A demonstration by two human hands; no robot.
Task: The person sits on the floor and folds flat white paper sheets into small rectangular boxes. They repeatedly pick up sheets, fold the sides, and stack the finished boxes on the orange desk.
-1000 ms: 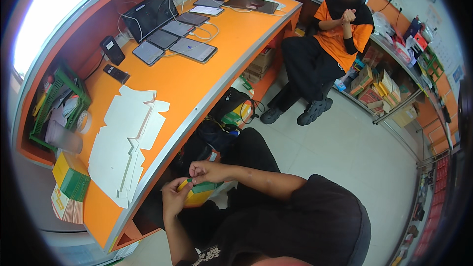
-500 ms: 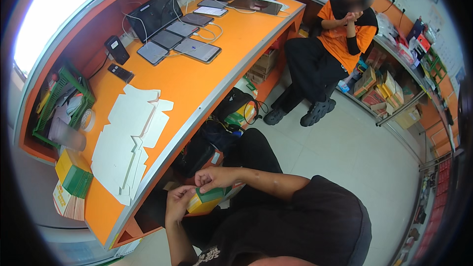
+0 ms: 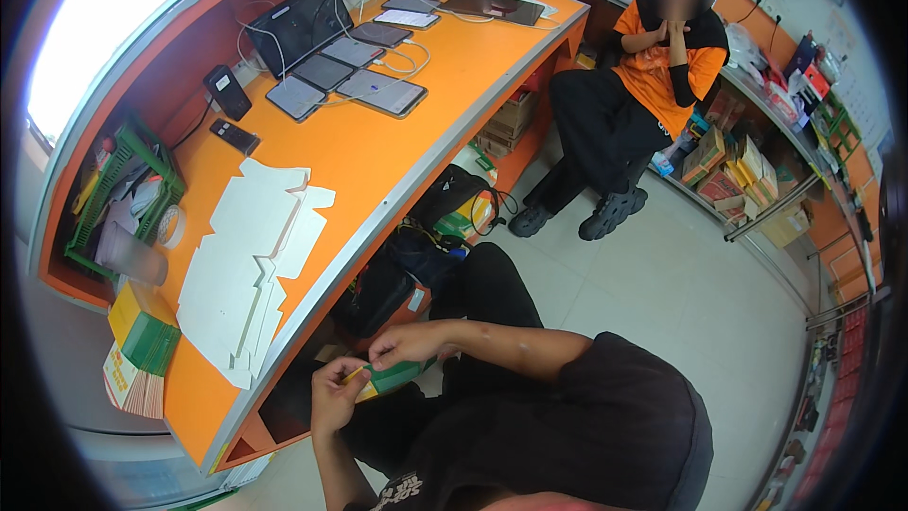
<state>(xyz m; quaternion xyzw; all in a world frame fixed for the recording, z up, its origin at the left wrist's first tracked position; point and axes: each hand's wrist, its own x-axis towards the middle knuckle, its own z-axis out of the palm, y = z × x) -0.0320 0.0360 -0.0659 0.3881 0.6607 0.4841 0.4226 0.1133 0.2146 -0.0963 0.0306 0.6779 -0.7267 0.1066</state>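
Over my lap, below the desk edge, a small green and yellow carton (image 3: 397,376) is between my two hands. My left hand (image 3: 333,397) pinches its left end, thumb and fingertips pressed together. From above, my right hand (image 3: 402,343) holds the upper edge with curled fingers, close to the left fingertips. The carton's far end is partly hidden by my right wrist. On the desk beside my hands lie flat white cardboard box blanks (image 3: 248,270), one partly over another. Similar yellow and green cartons (image 3: 147,331) are stacked at the desk's left end.
Several phones (image 3: 378,92) and cables lie on the orange desk (image 3: 416,147). A green basket (image 3: 156,175) and a black handset (image 3: 227,95) stand at its back. Black bags (image 3: 378,293) sit beneath it. Another person (image 3: 653,76) in orange sits far right near shelves (image 3: 757,170).
The carton has turned in my hands, now showing more green and less yellow. Both hands have shifted slightly left. The other person's hands have moved a little.
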